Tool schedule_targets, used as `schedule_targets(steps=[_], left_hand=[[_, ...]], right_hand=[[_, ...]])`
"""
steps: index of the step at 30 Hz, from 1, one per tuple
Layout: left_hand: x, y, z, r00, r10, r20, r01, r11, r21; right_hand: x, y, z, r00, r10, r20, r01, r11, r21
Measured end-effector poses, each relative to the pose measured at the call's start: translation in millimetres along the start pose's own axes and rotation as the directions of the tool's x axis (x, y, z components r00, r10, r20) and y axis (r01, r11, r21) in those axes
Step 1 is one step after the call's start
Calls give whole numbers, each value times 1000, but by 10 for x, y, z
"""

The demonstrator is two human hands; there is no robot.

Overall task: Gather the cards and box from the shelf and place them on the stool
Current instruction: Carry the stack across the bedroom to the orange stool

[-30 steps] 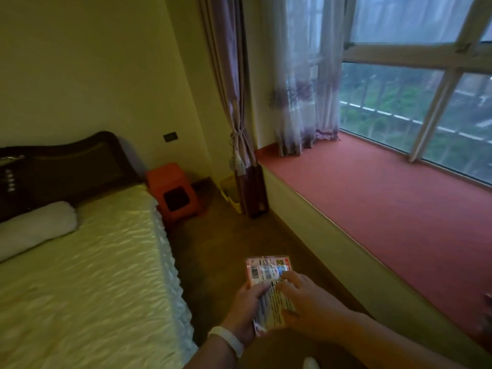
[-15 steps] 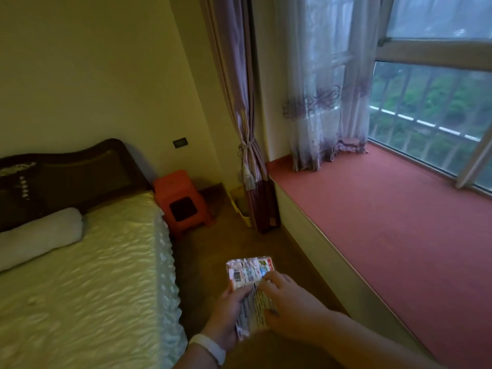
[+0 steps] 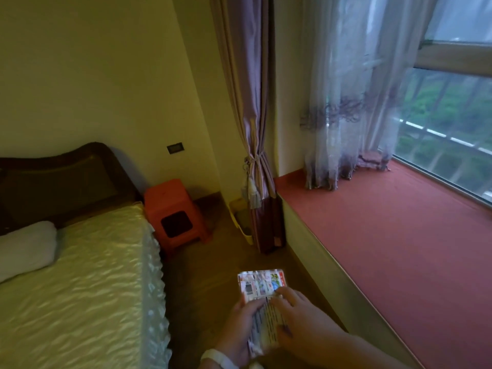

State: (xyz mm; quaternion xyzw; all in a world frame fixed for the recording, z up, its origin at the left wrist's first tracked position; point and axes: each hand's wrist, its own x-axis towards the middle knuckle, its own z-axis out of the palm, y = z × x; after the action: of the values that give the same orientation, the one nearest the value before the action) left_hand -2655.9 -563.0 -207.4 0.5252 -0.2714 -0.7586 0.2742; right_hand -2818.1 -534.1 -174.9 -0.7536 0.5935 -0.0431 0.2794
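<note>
Low in the view I hold a stack of printed cards with the box (image 3: 262, 290), white and red with a barcode. My left hand (image 3: 239, 332) grips the stack from the left side and underneath. My right hand (image 3: 300, 326) lies over its right side, fingers pressed on top. I cannot separate box from cards in the stack. The orange plastic stool (image 3: 174, 213) stands on the floor in the far corner, between the bed and the curtain, well ahead of my hands. Its top looks bare.
A bed (image 3: 80, 283) with a shiny cream cover and a white pillow (image 3: 25, 247) fills the left. The red window ledge (image 3: 399, 241) runs along the right. A tied purple curtain (image 3: 255, 169) and a yellow bin (image 3: 241, 217) stand beside the stool. A strip of brown floor leads to it.
The view has moved closer and turned left; the stool and bed appear larger. Both hands keep the same hold on the stack.
</note>
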Motion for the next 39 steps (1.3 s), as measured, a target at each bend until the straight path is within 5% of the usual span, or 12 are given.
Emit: schedule_targets(steps=[11, 21, 27, 39], left_hand=[[1055, 1505, -825, 996, 86, 15, -86, 996, -22], [1363, 2136, -2048, 954, 154, -257, -205, 961, -184], [1793, 2480, -2611, 931, 123, -345, -211, 950, -232], [2877, 4012, -3542, 875, 138, -464, -301, 905, -300]], right_hand=[[1905, -405, -631, 998, -41, -45, 38, 997, -70], [3367, -1156, -544, 954, -286, 91, 296, 947, -129], [4315, -1358, -466, 905, -361, 226, 394, 911, -121], [6584, -1746, -866, 846, -454, 278, 494, 865, -89]])
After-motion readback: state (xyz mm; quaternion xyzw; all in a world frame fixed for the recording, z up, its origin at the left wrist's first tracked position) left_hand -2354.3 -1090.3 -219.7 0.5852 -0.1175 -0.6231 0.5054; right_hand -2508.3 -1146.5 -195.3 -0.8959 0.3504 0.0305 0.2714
